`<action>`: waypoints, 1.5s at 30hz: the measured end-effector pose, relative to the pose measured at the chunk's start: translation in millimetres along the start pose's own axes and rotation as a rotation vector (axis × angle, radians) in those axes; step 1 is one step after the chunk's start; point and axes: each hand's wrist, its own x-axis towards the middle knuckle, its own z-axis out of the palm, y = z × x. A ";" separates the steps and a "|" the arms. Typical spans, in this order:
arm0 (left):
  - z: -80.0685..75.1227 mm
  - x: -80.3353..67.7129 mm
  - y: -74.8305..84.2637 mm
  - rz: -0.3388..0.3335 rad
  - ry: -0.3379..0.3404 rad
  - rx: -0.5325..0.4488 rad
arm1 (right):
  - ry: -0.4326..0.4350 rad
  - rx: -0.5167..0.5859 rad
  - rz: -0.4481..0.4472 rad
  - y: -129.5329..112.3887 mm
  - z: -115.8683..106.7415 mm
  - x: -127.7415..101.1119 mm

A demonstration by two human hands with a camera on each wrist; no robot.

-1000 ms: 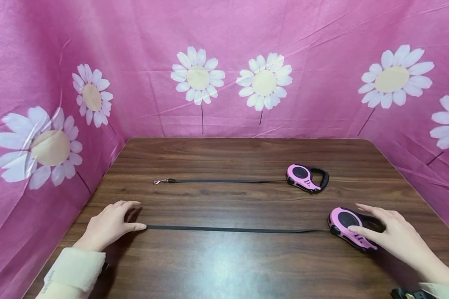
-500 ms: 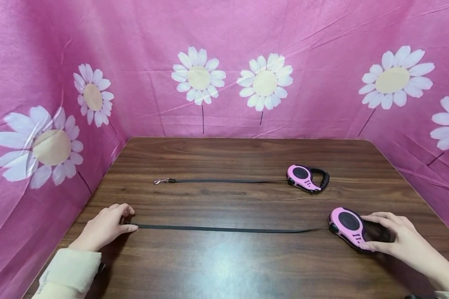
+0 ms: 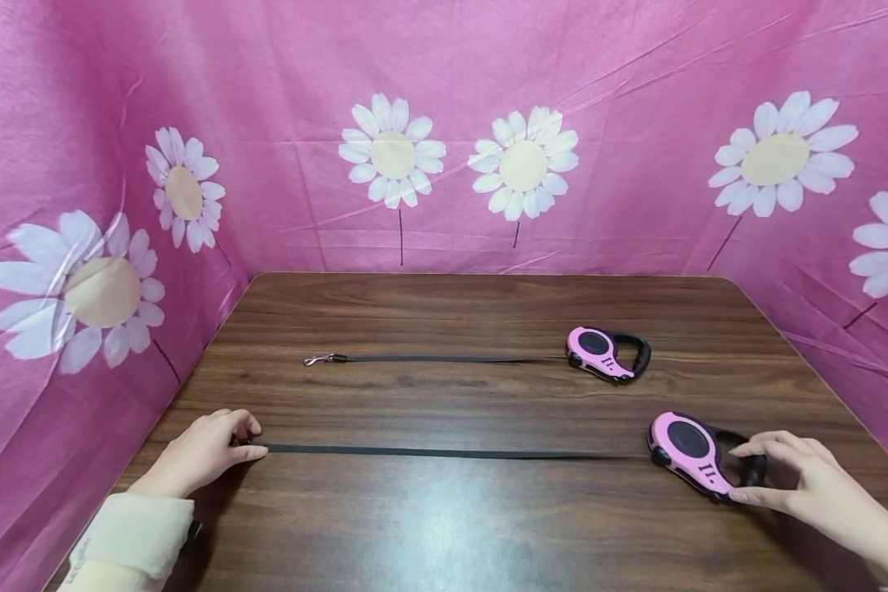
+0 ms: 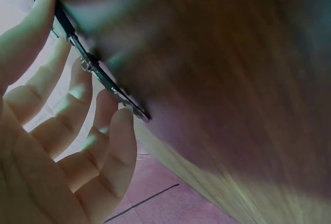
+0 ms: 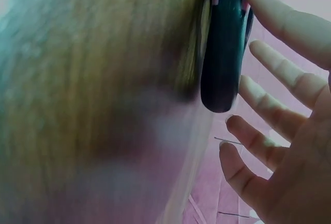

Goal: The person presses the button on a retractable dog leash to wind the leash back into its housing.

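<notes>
Blurring smears most of both wrist views, leaving the wooden table (image 3: 444, 526) there as a brown haze. Hidden under the left hand (image 3: 203, 452) from the head view: the metal clip at the end of the near leash's strap (image 3: 444, 452); visible only in the left wrist view as a clip (image 4: 98, 71), lying against the fingertips (image 4: 121, 118), with the fingers bent loosely toward it. Whether pinched or merely touched, cannot tell. Cut off at the lower right frame edge: the right forearm. Right hand (image 3: 799, 485) partly spread, thumb and fingertips touching the black handle end of the near retractable leash (image 3: 699, 456), fingers not wrapped around it; seen edge-on in the right wrist view as a dark housing (image 5: 222, 53) beside straight fingers (image 5: 282, 76). Counted: two pink retractable leashes, both with straps pulled out leftward and lying flat on the table; two hands. Far leash (image 3: 607, 353) resting well apart from both hands, its own clip (image 3: 316, 359) in plain sight. Behind and on either side, pink cloth (image 3: 444, 82) printed with white daisies, several cropped by the frame.
</notes>
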 end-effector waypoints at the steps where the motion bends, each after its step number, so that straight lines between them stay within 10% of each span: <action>1: -0.1 0.2 -0.7 0.000 -0.003 0.002 | -0.010 0.002 0.011 0.3 -0.1 -0.8; 28: -1.9 -0.4 -1.4 -0.051 -0.105 -0.027 | -0.113 -0.378 -0.042 -16.0 5.1 1.4; 45: -4.8 -1.9 -2.3 -0.062 -0.099 -0.027 | -0.064 -0.150 -0.214 -18.6 14.4 6.9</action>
